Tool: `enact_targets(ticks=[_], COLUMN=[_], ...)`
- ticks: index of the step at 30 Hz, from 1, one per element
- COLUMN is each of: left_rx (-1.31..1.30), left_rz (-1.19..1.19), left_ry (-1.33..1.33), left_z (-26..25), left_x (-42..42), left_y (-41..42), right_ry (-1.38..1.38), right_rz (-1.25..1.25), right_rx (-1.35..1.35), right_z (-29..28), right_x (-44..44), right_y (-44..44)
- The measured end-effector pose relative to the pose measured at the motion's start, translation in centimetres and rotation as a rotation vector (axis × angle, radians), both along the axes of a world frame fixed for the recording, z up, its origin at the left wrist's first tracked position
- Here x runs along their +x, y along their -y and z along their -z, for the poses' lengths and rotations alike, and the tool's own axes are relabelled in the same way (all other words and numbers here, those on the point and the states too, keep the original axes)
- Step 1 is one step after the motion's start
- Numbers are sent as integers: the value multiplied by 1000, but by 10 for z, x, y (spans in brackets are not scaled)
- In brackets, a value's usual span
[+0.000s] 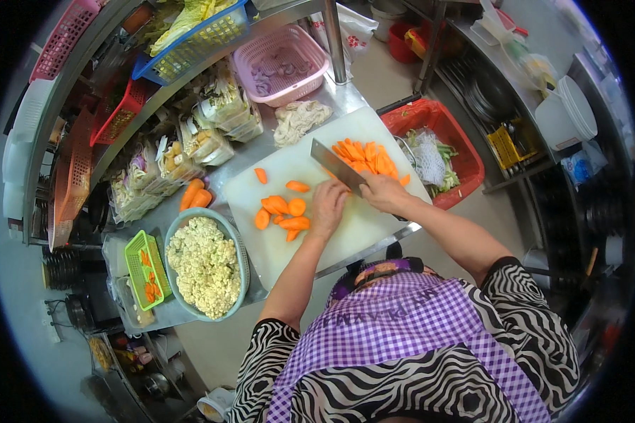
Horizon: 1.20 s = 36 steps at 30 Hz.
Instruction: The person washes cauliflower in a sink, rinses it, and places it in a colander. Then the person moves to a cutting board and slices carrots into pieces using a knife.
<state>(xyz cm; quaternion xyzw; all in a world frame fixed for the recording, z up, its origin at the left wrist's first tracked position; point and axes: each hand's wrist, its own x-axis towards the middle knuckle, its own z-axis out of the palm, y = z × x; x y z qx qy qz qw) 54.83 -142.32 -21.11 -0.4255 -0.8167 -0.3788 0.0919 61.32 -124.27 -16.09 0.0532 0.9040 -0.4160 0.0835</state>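
Observation:
My right hand grips a Chinese cleaver, its broad blade slanting over a white cutting board. Close beside the blade, my left hand has its fingers curled down on a piece of carrot, mostly hidden beneath the fingertips. Beyond the blade lies a heap of sliced carrot. To the left of my left hand are several thicker carrot chunks, with one piece apart near the board's far side.
A basin of cauliflower florets and whole carrots stand left of the board. A cloth, a pink basket and packed vegetable trays line the far side. A red waste bin sits at the right, below a steel post.

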Motion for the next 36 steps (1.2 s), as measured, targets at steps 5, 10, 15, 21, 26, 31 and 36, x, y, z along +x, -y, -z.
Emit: enact_targets(ticks=[5, 10, 15, 21, 26, 31, 36], left_rx=[-373, -576, -344, -623, -337, -148, -106], left_rz=[-299, -205, -213, -548, -250, -112, -65], left_ry=[-229, 91, 5, 149, 120, 82, 56], left_z=[-42, -28, -22, -40, -16, -3, -12], left_x=[-31, -63, -46, -44, -38, 20, 30], left_y=[23, 46, 28, 39, 33, -12, -5], right_ry=[62, -11, 37, -8, -8, -53, -21], right_rz=[-135, -72, 1, 9, 1, 8, -97], right_rx=[62, 34, 84, 102, 108, 109, 200], right_z=[-6, 19, 26, 23, 24, 19, 10], right_x=[36, 36, 33, 37, 35, 38, 35], right_y=[-18, -19, -20, -15, -15, -11, -11])
